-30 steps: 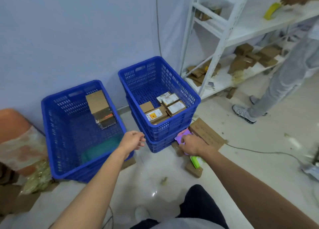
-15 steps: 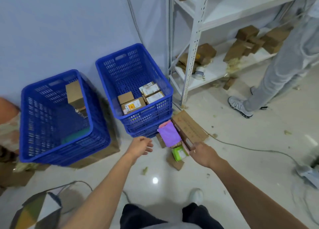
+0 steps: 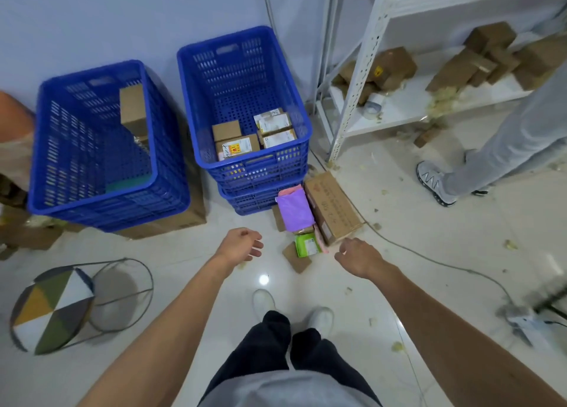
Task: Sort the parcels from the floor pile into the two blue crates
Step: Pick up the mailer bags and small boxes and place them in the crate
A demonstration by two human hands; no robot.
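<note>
Head view, pile: the floor pile lies just ahead of both hands, in the gap between them, and butts against the foot of the right crate.
Left hand: the left hand is empty, fingers loosely curled. It hangs near the pile's left edge, not touching it.
Right hand: the right hand is empty too, fingers relaxed and drooping toward the parcels.
Nearer hand: the right one, I'd say. Its fingertips are just beside the near end of the long brown carton and close to the green packet.
Long axis: the carton and the purple parcel both run away from the hands, far ends at the crate stack.
Crates: the left crate sits ahead and left of the left hand. The right crate is straight beyond the pile, stacked on another blue crate.
Writing: there is reddish print along the carton and a yellow-and-red sticker on a box in the right crate. White labels sit beside it, and nothing is legible.
</note>
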